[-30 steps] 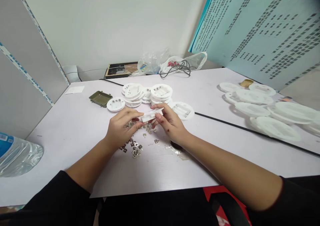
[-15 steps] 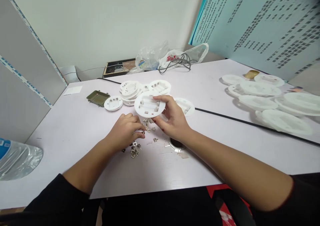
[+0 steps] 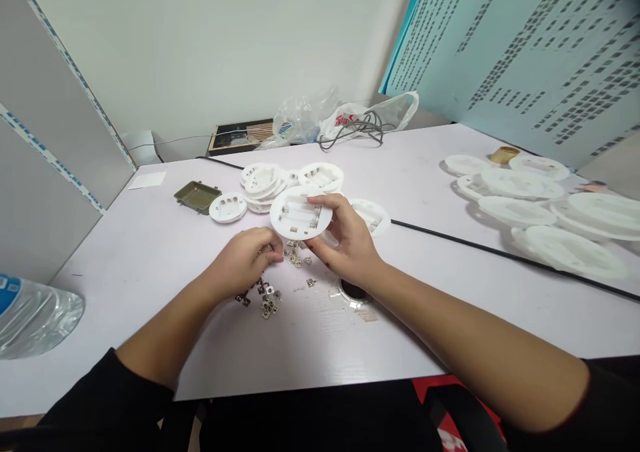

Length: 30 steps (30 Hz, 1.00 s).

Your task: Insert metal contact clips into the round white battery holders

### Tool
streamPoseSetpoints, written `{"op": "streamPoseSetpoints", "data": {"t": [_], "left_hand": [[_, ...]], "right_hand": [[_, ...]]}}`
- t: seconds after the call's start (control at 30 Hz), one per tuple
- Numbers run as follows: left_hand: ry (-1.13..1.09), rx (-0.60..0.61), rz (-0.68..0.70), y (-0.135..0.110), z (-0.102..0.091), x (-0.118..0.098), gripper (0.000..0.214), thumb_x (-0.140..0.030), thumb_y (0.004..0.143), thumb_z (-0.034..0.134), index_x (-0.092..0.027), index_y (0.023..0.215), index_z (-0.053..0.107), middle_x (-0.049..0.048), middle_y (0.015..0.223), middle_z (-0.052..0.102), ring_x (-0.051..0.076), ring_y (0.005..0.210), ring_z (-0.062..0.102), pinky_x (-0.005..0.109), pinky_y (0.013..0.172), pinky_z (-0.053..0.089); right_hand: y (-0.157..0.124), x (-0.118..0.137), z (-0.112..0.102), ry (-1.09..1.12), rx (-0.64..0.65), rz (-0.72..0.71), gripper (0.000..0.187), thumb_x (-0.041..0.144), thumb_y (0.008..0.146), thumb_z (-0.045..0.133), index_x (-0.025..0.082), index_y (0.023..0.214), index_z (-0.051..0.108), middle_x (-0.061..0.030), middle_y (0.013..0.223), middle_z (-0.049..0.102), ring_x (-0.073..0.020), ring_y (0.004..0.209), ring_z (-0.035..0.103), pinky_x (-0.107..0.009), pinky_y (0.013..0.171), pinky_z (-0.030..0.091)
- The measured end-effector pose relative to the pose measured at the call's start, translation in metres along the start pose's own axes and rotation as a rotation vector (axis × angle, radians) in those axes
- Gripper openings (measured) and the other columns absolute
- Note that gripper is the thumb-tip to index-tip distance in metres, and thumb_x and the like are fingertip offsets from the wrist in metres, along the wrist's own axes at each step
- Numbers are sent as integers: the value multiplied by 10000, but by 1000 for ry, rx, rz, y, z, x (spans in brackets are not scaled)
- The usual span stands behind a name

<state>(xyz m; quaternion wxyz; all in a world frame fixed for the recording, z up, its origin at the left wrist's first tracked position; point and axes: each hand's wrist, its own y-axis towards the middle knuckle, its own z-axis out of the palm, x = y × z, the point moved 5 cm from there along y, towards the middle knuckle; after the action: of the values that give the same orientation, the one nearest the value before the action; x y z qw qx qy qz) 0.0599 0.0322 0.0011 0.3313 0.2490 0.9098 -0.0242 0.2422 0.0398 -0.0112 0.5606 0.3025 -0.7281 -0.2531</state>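
Observation:
My right hand (image 3: 350,242) grips a round white plastic disc with battery slots (image 3: 299,213), held tilted above the table with its slotted face toward me. My left hand (image 3: 245,265) is curled, fingertips pinched together over a scatter of small metal clips (image 3: 270,299) on the white table (image 3: 150,252); what the pinch holds is too small to make out. Just behind lies a pile of the same white discs (image 3: 265,182), with one single disc (image 3: 228,207) to its left and another (image 3: 373,213) to the right.
A small green tray (image 3: 197,196) sits left of the pile. A water bottle (image 3: 35,315) lies at the near left edge. Larger white round covers (image 3: 540,205) spread at the right, beyond a black cable (image 3: 500,255). Plastic bags (image 3: 345,122) and a box stand at the back wall.
The right hand turned the disc from edge-on to face-up and lifted it. The left hand left the disc and dropped to the metal clips, pinching there.

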Motion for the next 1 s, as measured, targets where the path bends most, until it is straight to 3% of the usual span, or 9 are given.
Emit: {"op": "streamPoseSetpoints", "data": {"t": [0.13,0.23,0.33,0.57,0.77,1.0], "left_hand": [[-326,-457,-58,-2,-29,19,82,-242,855,706,-190,799,675,12,717,671,150,651,586,288,615,494],[-502,-590,-65,-3,-31,26,189,-351,804,800,-178,828,729,41,746,713,149,647,610,288,604,529],[-519,-573,-70,-3,-26,25,213,-372,783,818,-175,834,757,52,753,734,158,654,631,296,603,545],[-255,-509,-69,-7,-21,13,79,-255,859,681,-190,842,724,39,802,714,151,648,588,276,557,472],[-296,-479,-120,-6,-16,17,69,-237,859,660,-189,823,694,27,754,683,152,645,580,268,548,457],[-348,-495,-130,-5,-16,22,104,-273,829,725,-178,869,724,49,773,712,177,722,654,303,639,546]], "right_hand": [[0,1,0,-39,30,-52,462,223,833,690,265,1267,537,-99,1190,627,-268,1097,639,-415,812,597],[-1,2,3,-65,97,-115,491,223,845,686,269,1304,518,-102,1195,647,-261,1069,660,-421,812,607],[-2,6,6,-109,179,-211,503,212,866,672,269,1341,515,-103,1190,667,-260,1067,673,-425,839,616],[-4,10,9,-193,242,-317,513,188,874,658,266,1367,543,-112,1204,656,-259,1068,673,-431,874,612],[-5,9,9,-185,248,-322,511,160,864,677,261,1352,568,-111,1192,644,-251,1069,672,-408,870,615],[-5,9,10,-204,278,-331,499,150,876,669,269,1351,575,-110,1201,645,-257,1079,675,-418,866,629]]}}
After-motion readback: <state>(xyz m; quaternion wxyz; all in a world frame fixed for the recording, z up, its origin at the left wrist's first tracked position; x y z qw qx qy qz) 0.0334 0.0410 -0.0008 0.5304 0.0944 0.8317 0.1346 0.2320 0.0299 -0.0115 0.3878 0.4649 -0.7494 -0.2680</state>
